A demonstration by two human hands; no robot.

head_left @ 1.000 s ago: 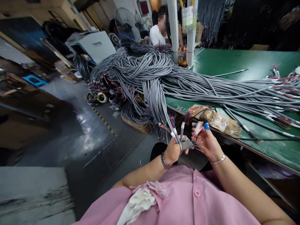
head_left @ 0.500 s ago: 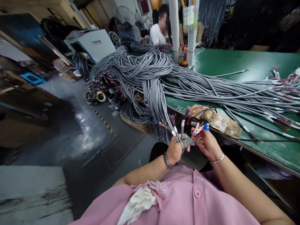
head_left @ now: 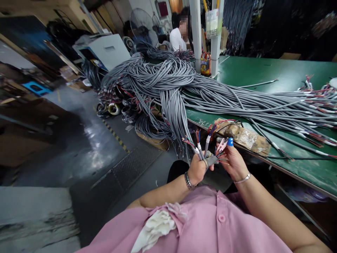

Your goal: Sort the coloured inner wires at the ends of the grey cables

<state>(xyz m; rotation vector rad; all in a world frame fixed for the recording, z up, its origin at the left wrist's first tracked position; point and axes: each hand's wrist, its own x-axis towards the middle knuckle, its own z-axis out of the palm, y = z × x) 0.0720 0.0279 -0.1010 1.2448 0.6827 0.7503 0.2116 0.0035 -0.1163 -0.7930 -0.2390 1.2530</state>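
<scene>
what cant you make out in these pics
Head view: gripped stretches of the gray cables, covered by the left hand.
Head view: exact kind of the pink item at the right hand, too small.
Head view: ends of some table cables, cut off by the right edge.
Head view: lower body of the co-worker, behind the cable pile.

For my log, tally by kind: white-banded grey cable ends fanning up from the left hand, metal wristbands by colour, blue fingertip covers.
Round, grey, white-banded cable ends rising from the left hand: 3
Dark linked metal wristband: 1
Silver-coloured metal wristband: 1
Blue fingertip cover on the right hand: 1
Total: 6
</scene>
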